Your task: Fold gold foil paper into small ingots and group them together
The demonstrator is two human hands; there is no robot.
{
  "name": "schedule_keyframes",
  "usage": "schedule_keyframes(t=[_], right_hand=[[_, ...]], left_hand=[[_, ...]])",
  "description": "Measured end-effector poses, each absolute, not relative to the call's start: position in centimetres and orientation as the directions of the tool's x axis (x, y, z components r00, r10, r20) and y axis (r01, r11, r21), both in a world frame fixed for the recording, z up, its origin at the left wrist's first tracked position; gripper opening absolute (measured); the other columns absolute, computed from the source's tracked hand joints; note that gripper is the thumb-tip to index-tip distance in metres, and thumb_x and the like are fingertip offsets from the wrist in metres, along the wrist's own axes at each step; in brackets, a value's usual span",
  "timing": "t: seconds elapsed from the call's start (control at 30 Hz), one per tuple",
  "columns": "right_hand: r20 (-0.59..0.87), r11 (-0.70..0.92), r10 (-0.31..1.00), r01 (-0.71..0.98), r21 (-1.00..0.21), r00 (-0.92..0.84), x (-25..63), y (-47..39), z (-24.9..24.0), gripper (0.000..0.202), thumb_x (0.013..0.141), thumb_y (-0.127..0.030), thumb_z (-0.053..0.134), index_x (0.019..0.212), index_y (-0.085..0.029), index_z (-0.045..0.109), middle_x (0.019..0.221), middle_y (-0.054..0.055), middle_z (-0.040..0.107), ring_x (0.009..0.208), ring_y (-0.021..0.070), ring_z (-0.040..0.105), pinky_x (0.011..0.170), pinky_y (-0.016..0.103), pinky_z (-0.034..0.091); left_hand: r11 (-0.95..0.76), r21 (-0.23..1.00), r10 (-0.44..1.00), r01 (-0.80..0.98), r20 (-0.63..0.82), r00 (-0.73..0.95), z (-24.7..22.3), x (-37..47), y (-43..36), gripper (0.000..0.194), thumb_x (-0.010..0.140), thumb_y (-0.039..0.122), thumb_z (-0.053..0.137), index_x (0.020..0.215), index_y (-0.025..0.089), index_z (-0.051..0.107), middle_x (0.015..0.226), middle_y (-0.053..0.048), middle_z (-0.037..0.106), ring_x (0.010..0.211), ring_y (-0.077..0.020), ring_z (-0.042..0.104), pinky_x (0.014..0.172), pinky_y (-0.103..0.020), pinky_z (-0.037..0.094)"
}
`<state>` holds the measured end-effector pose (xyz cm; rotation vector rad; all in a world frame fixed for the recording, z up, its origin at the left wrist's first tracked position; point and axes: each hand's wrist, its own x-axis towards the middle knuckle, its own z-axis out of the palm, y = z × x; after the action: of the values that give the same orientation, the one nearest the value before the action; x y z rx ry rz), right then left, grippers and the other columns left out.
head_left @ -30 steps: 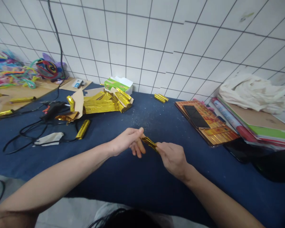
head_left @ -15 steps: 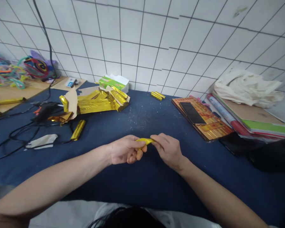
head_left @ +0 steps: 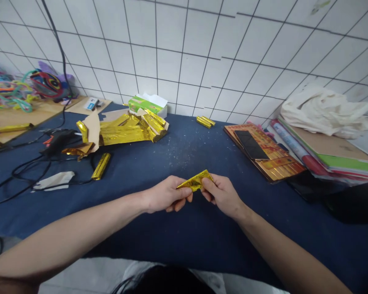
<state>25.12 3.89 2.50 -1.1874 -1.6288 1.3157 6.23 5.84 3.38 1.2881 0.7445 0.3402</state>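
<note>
With left hand [head_left: 162, 196] and right hand [head_left: 223, 194], pinches opposite ends of a small folded gold foil piece [head_left: 196, 181] between thumbs and fingers, just below the centre of the frame, over the blue-covered bench [head_left: 141, 245]. Further out, left of centre, shows crumpled gold foil [head_left: 125, 134] near a black glue gun [head_left: 59, 143]; above centre, two short gold rolls [head_left: 205, 121]; at right, a dark phone [head_left: 251, 145] on orange-gold patterned sheets [head_left: 280, 166].

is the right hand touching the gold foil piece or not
Touching. The head view shows the right hand pinching the gold foil piece near its right end, the thumb lying over its surface with no gap
</note>
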Motion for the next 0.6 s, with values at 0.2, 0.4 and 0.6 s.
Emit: schedule_keyframes(t=[0.2, 0.4, 0.6], right_hand=[[-0.004, 0.121, 0.916, 0.286, -0.951, -0.402, 25.5, 3.7, 3.0, 0.037, 0.087, -0.044, 0.041, 0.063, -0.017, 0.046, 0.050, -0.005, 0.041, 0.044, 0.0065, 0.034, 0.044, 0.022, 0.028], [0.036, 0.246, 0.873, 0.375, -0.894, -0.487, 24.7, 3.3, 3.7, 0.030, 0.089, -0.033, 0.040, 0.066, -0.017, 0.052, 0.054, -0.005, 0.041, 0.049, 0.0068, 0.036, 0.050, 0.022, 0.030], [-0.075, 0.130, 0.885, 0.398, -0.908, -0.459, 24.9, 3.4, 3.2, 0.029, 0.088, -0.037, 0.041, 0.070, -0.017, 0.051, 0.054, -0.006, 0.040, 0.048, 0.0067, 0.034, 0.047, 0.021, 0.028]], left_hand=[[0.386, 0.913, 0.431, 0.131, -0.304, 0.849, 2.9, 6.2, 5.8, 0.033, 0.078, 0.047, 0.054, 0.077, 0.014, 0.049, 0.057, -0.001, 0.062, 0.043, -0.0089, 0.056, 0.044, -0.018, 0.042], [0.244, 0.961, 0.603, 0.132, -0.257, 0.755, 2.7, 7.2, 5.0, 0.029, 0.079, 0.044, 0.053, 0.076, 0.015, 0.045, 0.051, 0.003, 0.054, 0.040, -0.0074, 0.051, 0.043, -0.019, 0.041], [0.139, 0.964, 0.655, 0.229, -0.263, 0.709, 2.8, 7.1, 5.2, 0.015, 0.081, 0.028, 0.046, 0.073, 0.015, 0.046, 0.045, 0.008, 0.041, 0.036, -0.0034, 0.035, 0.036, -0.014, 0.030]])
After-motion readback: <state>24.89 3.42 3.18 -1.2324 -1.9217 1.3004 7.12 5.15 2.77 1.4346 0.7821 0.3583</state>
